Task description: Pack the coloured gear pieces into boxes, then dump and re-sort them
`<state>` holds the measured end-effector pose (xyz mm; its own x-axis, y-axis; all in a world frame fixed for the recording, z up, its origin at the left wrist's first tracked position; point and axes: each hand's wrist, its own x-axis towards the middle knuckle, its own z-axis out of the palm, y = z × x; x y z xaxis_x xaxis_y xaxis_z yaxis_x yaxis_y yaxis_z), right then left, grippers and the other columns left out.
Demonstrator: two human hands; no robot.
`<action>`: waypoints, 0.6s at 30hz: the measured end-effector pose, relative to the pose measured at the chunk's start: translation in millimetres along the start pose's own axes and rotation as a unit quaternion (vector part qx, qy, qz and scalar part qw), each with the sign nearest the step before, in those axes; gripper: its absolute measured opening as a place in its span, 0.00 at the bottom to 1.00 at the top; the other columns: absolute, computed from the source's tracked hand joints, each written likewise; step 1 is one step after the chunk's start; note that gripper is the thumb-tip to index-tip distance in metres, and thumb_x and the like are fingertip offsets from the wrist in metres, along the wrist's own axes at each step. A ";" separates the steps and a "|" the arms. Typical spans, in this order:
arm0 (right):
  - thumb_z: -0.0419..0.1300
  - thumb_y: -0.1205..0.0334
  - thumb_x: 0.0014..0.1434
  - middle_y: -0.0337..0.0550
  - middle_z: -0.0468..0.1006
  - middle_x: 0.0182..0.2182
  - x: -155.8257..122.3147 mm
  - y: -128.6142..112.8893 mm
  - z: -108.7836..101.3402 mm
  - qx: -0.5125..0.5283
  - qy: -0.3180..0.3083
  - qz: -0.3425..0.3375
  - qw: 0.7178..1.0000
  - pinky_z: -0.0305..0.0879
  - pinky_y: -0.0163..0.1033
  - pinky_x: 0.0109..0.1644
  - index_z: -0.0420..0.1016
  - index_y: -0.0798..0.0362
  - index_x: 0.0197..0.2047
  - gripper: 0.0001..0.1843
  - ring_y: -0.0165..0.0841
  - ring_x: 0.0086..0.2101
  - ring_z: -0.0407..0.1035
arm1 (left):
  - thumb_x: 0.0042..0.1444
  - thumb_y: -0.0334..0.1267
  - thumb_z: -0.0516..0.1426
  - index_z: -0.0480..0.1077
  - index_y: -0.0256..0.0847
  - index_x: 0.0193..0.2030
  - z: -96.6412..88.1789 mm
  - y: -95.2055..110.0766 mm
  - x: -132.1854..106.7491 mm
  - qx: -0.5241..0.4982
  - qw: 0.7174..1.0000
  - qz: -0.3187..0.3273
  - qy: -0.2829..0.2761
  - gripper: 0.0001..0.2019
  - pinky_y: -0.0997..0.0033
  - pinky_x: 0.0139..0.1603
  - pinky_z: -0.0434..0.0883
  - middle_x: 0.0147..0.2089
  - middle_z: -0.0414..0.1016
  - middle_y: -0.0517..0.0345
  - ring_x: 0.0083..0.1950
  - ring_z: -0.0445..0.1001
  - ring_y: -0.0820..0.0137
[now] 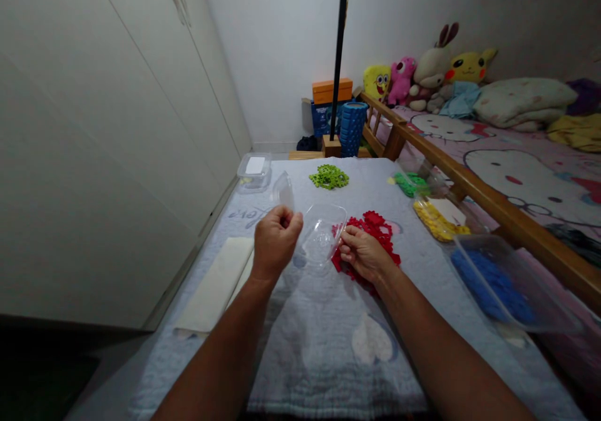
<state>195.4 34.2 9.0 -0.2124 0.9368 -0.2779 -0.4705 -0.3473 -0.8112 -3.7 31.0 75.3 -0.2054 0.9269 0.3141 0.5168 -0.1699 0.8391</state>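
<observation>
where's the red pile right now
In the head view, the red pile lies right of centre on the cloth, partly hidden by the right hand and just right of the clear container.

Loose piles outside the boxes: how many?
2: the red pile, partly behind the right hand, and the light-green pile, farther back. Others may be hidden.

The clear container at centre is thin, glossy, see-through plastic; the red gear-edged pieces to its right look like matt plastic. Soft, crinkled cloth makes the tablecloth. The folded cream sheet, left, looks matt. Glossy brown wood forms the bed rail, right; the wardrobe, left, is smooth.
</observation>
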 end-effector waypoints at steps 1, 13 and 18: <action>0.76 0.56 0.44 0.32 0.68 0.22 -0.6 -0.7 0.0 -0.003 -0.004 0.004 1.000 0.50 0.27 0.20 0.64 0.51 0.28 0.23 0.21 0.19 0.56 | 0.55 0.47 0.55 0.58 0.43 0.23 -6.9 -4.5 5.2 0.003 1.000 -0.006 0.007 0.16 0.73 0.30 0.58 0.22 0.57 0.67 0.25 0.58 0.75; 0.66 0.49 0.49 0.26 0.68 0.20 -8.0 12.3 14.2 -0.216 0.033 -0.033 0.975 0.52 0.30 0.15 0.60 0.48 0.42 0.23 0.25 0.15 0.59 | 0.63 0.43 0.50 0.73 0.41 0.44 -30.1 -63.4 51.8 0.296 0.950 -0.098 -0.011 0.13 0.67 0.41 0.67 0.38 0.80 0.50 0.40 0.78 0.60; 0.65 0.53 0.48 0.23 0.67 0.23 -8.7 23.8 21.9 -0.327 0.077 -0.091 0.938 0.56 0.31 0.15 0.56 0.47 0.52 0.32 0.27 0.16 0.63 | 0.65 0.39 0.50 0.63 0.37 0.65 -24.2 -68.7 57.2 0.394 0.913 -0.103 0.003 0.22 0.61 0.48 0.70 0.50 0.80 0.38 0.51 0.80 0.53</action>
<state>167.3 16.9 3.4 -0.0300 0.9906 -0.1338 0.1487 -0.1279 -0.9806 -71.1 87.7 46.3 -0.3683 0.9102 0.1895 0.9042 0.3032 0.3008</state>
